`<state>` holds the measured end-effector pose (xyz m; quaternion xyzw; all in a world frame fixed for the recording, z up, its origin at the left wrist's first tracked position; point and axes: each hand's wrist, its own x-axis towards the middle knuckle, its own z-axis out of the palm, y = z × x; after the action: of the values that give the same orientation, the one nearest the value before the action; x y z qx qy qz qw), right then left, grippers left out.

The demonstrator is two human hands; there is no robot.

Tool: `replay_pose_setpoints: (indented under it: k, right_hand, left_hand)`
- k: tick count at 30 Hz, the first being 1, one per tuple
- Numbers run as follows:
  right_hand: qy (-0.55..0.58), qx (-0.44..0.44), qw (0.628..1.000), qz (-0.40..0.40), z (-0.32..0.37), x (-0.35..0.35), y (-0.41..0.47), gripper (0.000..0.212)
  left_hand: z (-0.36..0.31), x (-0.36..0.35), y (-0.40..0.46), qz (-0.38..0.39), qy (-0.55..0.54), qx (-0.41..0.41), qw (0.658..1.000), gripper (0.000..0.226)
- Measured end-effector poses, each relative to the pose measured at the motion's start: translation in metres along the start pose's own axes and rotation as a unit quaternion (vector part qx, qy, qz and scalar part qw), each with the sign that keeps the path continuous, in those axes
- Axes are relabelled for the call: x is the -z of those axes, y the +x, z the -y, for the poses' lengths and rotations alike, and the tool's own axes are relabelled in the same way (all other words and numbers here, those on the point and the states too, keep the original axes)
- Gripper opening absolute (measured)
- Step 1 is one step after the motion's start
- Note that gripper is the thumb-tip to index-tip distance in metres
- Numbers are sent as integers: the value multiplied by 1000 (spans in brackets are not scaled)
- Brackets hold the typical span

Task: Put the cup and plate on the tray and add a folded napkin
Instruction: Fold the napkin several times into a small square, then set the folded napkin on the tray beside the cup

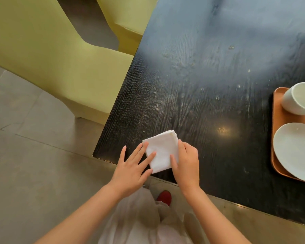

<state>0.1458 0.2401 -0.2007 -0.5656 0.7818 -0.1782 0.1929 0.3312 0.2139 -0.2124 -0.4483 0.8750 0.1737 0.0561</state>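
White napkin [161, 150], folded into a small thick rectangle w/ layered edges showing at its far corner, lies flat on the dark wood-grain table [209, 81], close to the table's near corner at about 6 o'clock in the view. Both hands are on it. Left hand [132, 167] lies palm down, fingers straight and spread apart, index and middle tips resting on the napkin's left edge, thumb off to the side on the table edge; not gripping anything. Right hand [187, 163] is at the napkin's right side, fingers curled together and knuckles up, thumb pressed on top of the cloth near its lower right part; can't tell if the fingers reach under the edge, so it reads as pressing, not clearly a pinch. Orange-brown tray [278, 134] sits at 3 o'clock, well apart from the napkin, partly cut off by the frame. On it: white cup [297, 98] at the far end, upright, inside looks empty; white plate [296, 152] at the near end, its rim hanging slightly over the tray's near edge. Cup and plate close but not touching. Pale green chairs [48, 55] at 10–11 o'clock beside the table, grey tiled floor [33, 155] at 8 o'clock. A red shoe [164, 198] shows below the table edge, between the forearms.
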Motion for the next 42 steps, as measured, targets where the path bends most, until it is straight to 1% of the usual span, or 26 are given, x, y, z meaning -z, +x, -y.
replay_pose_setpoints:
  k: [3, 5, 7, 9, 10, 11, 13, 14, 15, 16, 18, 19, 20, 21, 22, 23, 24, 25, 27, 29, 31, 34, 38, 40, 42]
  right_hand:
    - [93, -113, 989, 18, 8, 4, 8, 41]
    - [126, -169, 977, 39, 8, 7, 15, 32]
    - [122, -187, 973, 64, 7, 11, 17, 20]
    - [135, -187, 970, 77, 7, 13, 16, 17]
    - [148, -182, 969, 79, 8, 15, 14, 17]
    - [167, -181, 966, 81, 9, 18, 11, 15]
    - [228, -198, 949, 93, 10, 27, 5, 10]
    - [256, -210, 939, 98, 9, 33, 2, 8]
    - [277, -222, 930, 98, 7, 41, -1, 7]
    - [295, -230, 922, 96, 4, 49, -3, 7]
    - [336, -241, 906, 87, -2, 69, -7, 8]
    - [356, -244, 898, 80, -5, 80, -8, 8]
    - [376, -245, 891, 74, -8, 92, -11, 7]
    - [394, -242, 884, 67, -12, 104, -14, 6]
    - [409, -237, 879, 62, -16, 117, -18, 6]
    - [420, -233, 875, 58, -20, 130, -22, 8]
    - [428, -227, 873, 52, -24, 144, -26, 10]
    - [436, -221, 871, 43, -28, 157, -30, 10]
    - [463, -216, 860, 11, -35, 181, -36, 13]
    - [499, -223, 837, -32, -43, 201, -42, 24]
    - [522, -226, 820, -69, -51, 217, -44, 35]
    - [524, -233, 812, -107, -62, 232, -42, 37]
    - [516, -239, 811, -137, -80, 248, -30, 35]
    - [515, -242, 809, -145, -91, 257, -24, 35]
    - [512, -252, 806, -157, -103, 266, -19, 35]
  left_hand:
    - [-11, 3, -1, -21, -110, 32, 993, 47]
    - [-20, 4, 0, -45, -191, 63, 979, 46]
    - [-28, 5, 1, -66, -247, 95, 962, 46]
    - [-35, 7, 3, -82, -302, 127, 941, 44]
    - [-37, 10, 5, -91, -342, 147, 924, 43]
    - [-40, 14, 7, -102, -391, 175, 898, 42]
    - [-44, 25, 11, -117, -497, 259, 820, 46]
    - [-47, 31, 13, -111, -537, 306, 778, 51]
    - [-50, 37, 15, -96, -565, 343, 744, 55]
    - [-54, 40, 18, -72, -580, 364, 726, 57]
    - [-65, 47, 21, 10, -580, 377, 722, 57]
    - [-71, 51, 22, 52, -592, 382, 708, 57]
    - [-77, 55, 22, 91, -624, 383, 675, 55]
    - [-85, 60, 23, 124, -668, 372, 632, 51]
    - [-93, 66, 25, 144, -704, 354, 599, 45]
    - [-102, 74, 28, 148, -723, 336, 586, 40]
    - [-111, 82, 32, 139, -731, 319, 587, 33]
    - [-121, 91, 36, 121, -734, 302, 596, 28]
    - [-141, 110, 46, 91, -728, 256, 630, 23]
    - [-161, 125, 53, 73, -715, 213, 661, 20]
    - [-177, 135, 59, 62, -708, 187, 678, 15]
    - [-194, 145, 71, 70, -695, 156, 699, 16]
    - [-212, 158, 97, 94, -682, 125, 714, 16]
    - [-221, 163, 113, 108, -664, 104, 733, 20]
    - [-234, 167, 129, 117, -644, 83, 751, 16]
